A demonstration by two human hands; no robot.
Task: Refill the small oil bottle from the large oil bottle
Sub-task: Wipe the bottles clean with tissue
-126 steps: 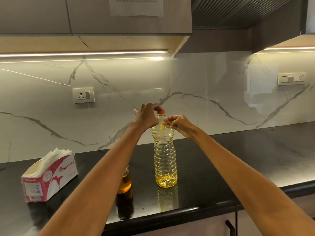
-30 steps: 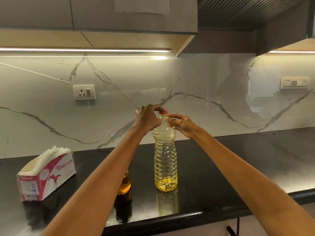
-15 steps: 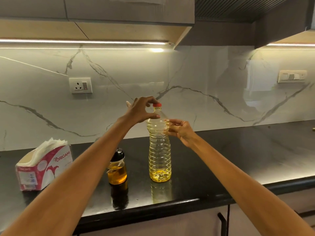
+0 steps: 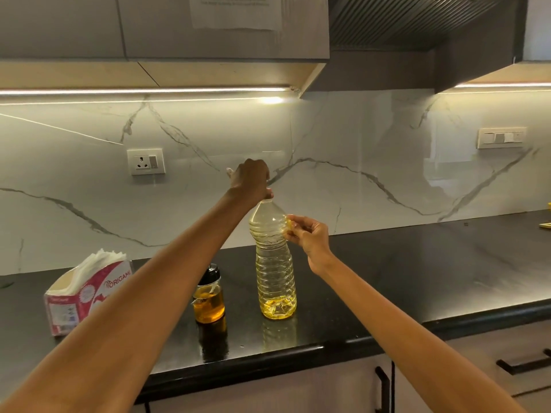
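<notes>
Hands are working the large oil bottle (image 4: 275, 263), standing upright on the black desk (image 4: 417, 278): the left hand (image 4: 252, 180) is closing over its top, hiding the cap, while the right hand (image 4: 310, 234) is pinching its shoulder to steady it. The small oil bottle (image 4: 208, 296), capped and partly full, is waiting just beside it. Uncapping appears to be the step under way; next, the small bottle needs opening before any careful, slow pour.

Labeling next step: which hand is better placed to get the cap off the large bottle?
Left. The left hand is already closed over the top of the large oil bottle, hiding the cap. The right hand only steadies the bottle's shoulder with its fingers.
</notes>
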